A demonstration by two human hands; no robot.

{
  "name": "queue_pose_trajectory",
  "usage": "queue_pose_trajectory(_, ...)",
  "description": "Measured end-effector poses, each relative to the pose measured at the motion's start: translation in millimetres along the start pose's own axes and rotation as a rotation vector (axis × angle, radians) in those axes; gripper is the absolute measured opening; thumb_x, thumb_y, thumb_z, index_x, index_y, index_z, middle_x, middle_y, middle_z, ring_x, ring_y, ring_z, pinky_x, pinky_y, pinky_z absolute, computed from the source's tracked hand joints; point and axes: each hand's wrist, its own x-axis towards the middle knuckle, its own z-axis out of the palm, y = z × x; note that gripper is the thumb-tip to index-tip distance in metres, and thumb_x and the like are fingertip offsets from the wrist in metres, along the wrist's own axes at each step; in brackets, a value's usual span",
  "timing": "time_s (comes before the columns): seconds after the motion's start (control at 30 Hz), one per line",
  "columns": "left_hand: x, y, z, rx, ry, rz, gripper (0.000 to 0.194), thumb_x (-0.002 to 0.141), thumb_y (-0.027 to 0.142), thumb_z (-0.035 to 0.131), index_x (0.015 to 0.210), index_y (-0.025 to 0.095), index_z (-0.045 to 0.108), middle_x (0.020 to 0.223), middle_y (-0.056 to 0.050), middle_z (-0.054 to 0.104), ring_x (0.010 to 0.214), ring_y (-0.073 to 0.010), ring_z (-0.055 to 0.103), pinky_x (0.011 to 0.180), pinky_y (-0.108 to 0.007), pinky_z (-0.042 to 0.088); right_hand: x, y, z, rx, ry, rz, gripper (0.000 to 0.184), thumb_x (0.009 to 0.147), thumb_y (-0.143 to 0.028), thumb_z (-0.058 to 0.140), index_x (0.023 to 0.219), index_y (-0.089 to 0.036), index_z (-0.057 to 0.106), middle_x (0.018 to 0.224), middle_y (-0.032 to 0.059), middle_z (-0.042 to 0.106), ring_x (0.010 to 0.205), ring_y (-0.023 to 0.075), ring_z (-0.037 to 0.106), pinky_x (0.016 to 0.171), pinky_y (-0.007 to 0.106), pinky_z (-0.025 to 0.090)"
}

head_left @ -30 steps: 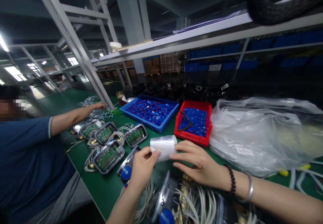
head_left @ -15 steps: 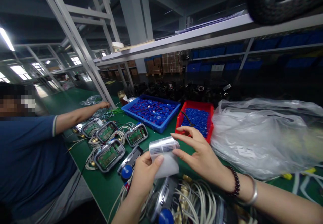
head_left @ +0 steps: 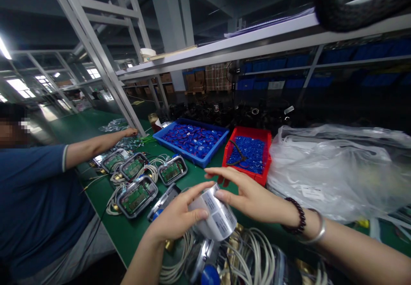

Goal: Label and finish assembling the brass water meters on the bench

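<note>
Pinching the curled label strip in the left hand, over the cables; with the right hand spread alongside, perhaps touching by thumb. Could spring loose through a slack pinch!

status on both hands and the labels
Left hand holding label strip; right hand open at its upper edge. Pale cables just below in view.

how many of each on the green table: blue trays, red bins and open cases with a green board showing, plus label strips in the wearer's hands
Blue tray: 1
Red bin: 1
Open cases with a green board showing: 4
Label strip: 1
Total: 7
</note>
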Motion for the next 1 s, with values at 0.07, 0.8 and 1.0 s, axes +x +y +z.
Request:
queue_pose_trajectory(0.07, 3.4, 3.6, -6.5, 0.060, -0.013, -0.015, 0.056, 0.068, 0.029, 0.071, 0.122, 0.024, 0.058, 0.104, -0.005, 0.067, 0.092, -0.0226, 0.061, 0.083, -0.034, 0.046, 4.4, 0.3, 1.5, 0.097, -0.108, 0.062, 0.049, 0.084, -0.027, 0.061, 0.131, -0.021, 0.048, 0.102, 0.0043, 0.062, 0.084, 0.0165, 0.056, 0.075, 0.030, 0.047)
queue_pose_trajectory(0.8, 4.8, 1.3, 34.1, -0.476, 0.501, 0.000, 0.042, 0.061, 0.038, 0.080, 0.093, 0.014, 0.069, 0.088, -0.008, 0.072, 0.082, -0.0217, 0.065, 0.085, -0.035, 0.049, -2.3, -1.2, 23.1, -0.144, 0.345, -0.062, 0.019, 0.088, -0.020, 0.057, 0.104, -0.016, 0.067, 0.075, 0.0027, 0.061, 0.065, 0.0142, 0.057, 0.058, 0.023, 0.049)
queue_pose_trajectory(1.0, -0.1, 1.3, 28.8, -0.243, 0.665, -0.006, 0.037, 0.070, 0.046, 0.069, 0.055, 0.015, 0.056, 0.049, 0.003, 0.050, 0.050, -0.0101, 0.046, 0.049, -0.020, 0.037, -2.2, -1.4, 22.8, -0.148, 0.306, 0.015, 0.012, 0.086, -0.017, 0.054, 0.084, -0.018, 0.066, 0.076, 0.0026, 0.064, 0.066, 0.0151, 0.059, 0.058, 0.025, 0.049)
